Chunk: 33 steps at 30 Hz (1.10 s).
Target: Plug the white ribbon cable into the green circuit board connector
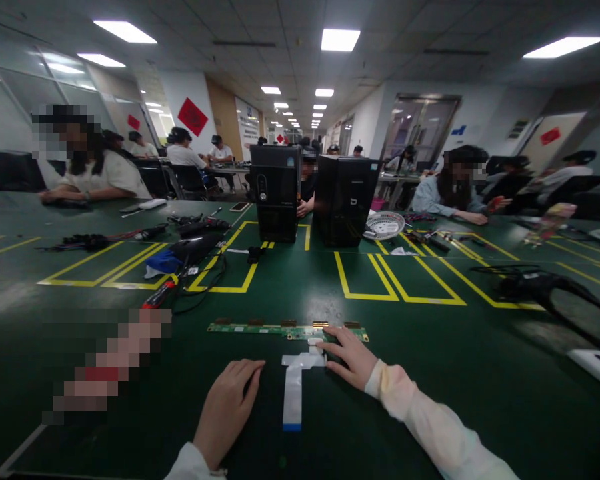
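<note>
A long, narrow green circuit board (260, 328) lies crosswise on the green table before me. A flat white ribbon cable (293, 393) runs from near its lower edge towards me, bent at the top and ending in a blue tip. My right hand (349, 355) has its fingers spread, with fingertips at the board's right half and on the cable's white upper end. Left of the cable, my left hand (233, 400) rests on the table, loosely curved, a small gap between thumb and fingers. Nothing shows in it, and it stands apart from cable and board.
Two black computer towers (277, 193) stand ahead, a person partly behind them. Yellow tape (370, 295) marks the table. Tangled cables (190, 227) and a red-handled tool (160, 293) lie left, beside a pixelated area. A black cabled item (545, 287) lies right. Other people sit around.
</note>
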Motion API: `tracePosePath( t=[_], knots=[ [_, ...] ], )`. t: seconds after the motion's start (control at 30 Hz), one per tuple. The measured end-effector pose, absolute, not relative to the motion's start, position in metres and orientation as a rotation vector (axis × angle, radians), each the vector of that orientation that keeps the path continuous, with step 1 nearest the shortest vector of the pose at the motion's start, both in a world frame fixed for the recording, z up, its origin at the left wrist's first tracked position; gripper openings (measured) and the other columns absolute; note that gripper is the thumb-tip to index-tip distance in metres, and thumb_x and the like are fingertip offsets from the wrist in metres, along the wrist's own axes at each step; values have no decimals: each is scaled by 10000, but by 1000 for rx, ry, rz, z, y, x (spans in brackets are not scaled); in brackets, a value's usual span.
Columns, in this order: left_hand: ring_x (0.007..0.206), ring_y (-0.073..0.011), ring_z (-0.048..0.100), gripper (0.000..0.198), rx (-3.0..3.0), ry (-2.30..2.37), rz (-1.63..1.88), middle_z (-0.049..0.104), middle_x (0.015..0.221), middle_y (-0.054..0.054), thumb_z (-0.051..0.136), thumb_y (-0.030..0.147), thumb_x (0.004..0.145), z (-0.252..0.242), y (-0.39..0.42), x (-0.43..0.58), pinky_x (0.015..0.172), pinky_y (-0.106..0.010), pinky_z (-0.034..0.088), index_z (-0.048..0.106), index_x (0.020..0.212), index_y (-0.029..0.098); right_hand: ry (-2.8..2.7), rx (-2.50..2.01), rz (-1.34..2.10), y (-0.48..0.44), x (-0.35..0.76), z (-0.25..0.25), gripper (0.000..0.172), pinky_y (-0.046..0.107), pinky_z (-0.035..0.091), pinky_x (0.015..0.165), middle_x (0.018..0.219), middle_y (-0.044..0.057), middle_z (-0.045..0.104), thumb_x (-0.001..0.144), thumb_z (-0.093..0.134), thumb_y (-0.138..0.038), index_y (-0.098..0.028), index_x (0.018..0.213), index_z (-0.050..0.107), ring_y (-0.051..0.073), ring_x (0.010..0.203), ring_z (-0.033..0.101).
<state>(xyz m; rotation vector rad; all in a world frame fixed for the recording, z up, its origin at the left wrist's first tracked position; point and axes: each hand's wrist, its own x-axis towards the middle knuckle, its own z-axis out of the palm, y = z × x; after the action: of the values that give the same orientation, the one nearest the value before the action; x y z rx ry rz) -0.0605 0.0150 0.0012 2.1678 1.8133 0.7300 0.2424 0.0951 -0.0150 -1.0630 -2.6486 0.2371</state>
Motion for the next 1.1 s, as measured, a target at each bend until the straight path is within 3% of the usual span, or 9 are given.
tracePosePath(
  t=[0.53,0.73,1.1],
  knots=[
    [969,-208,605,310,2199,1797,755,676,1028,-44,394,315,930,-6,27,-59,883,-410,501,650,1089,239,-2780,-1030,349,93,241,-1,578,639,125,1080,1509,125,252,864,513,-517,-326,1399,406,328,1390,201],
    [979,-205,599,304,2196,1805,742,661,1040,-42,396,303,930,-6,27,-59,882,-406,498,642,1100,245,-2803,-1039,365,95,240,2,591,620,158,1087,1512,113,253,861,525,-512,-335,1408,389,319,1392,205],
    [980,-205,592,299,2193,1804,715,646,1040,-43,394,305,932,-4,26,-58,866,-392,496,638,1091,239,-2777,-1166,335,75,250,-2,743,630,218,1059,1513,153,235,807,501,-655,-328,1449,319,366,1374,228]
  ],
)
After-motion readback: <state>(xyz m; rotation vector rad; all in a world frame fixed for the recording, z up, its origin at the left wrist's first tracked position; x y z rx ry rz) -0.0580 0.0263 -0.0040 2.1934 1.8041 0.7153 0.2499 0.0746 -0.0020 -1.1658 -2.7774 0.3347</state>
